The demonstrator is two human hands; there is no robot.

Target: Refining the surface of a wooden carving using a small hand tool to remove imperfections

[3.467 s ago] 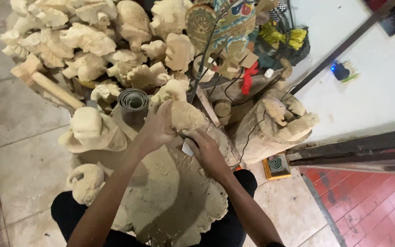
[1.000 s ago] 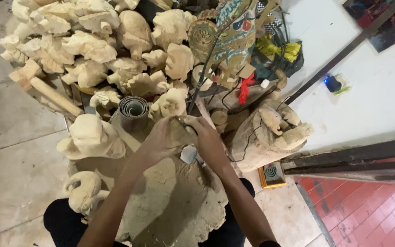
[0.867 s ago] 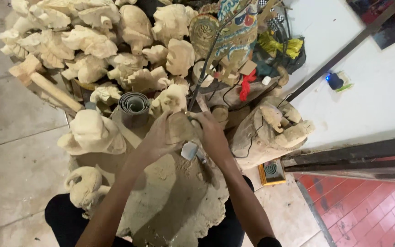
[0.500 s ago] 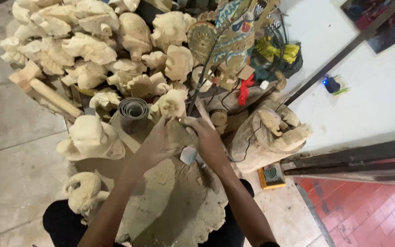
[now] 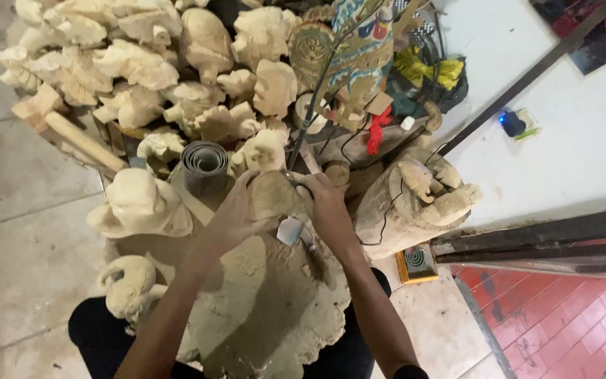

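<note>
As both hands close higher on the pale wood carving (image 5: 275,200) than 1 second ago, the left hand (image 5: 236,214) cups its side; the right hand (image 5: 327,207) is clamped on a small tool (image 5: 294,230); the piece rests on the person's lap before 1 heap of unfinished carvings (image 5: 142,77).

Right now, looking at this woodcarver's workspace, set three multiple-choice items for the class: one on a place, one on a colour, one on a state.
1. Where is the grey roll of sheet material?
A. On the red tiles
B. Just beyond the left hand
C. On the white ledge

2. What colour is the small light on the white ledge?
A. Blue
B. Green
C. Orange

3. What are the hands doing?
A. Hanging free
B. Both on the wooden piece
C. Holding a mallet

Answers: 1 B, it stands past the left hand. 2 A, it glows blue. 3 B, left and right hand clasp the wooden piece.
</note>
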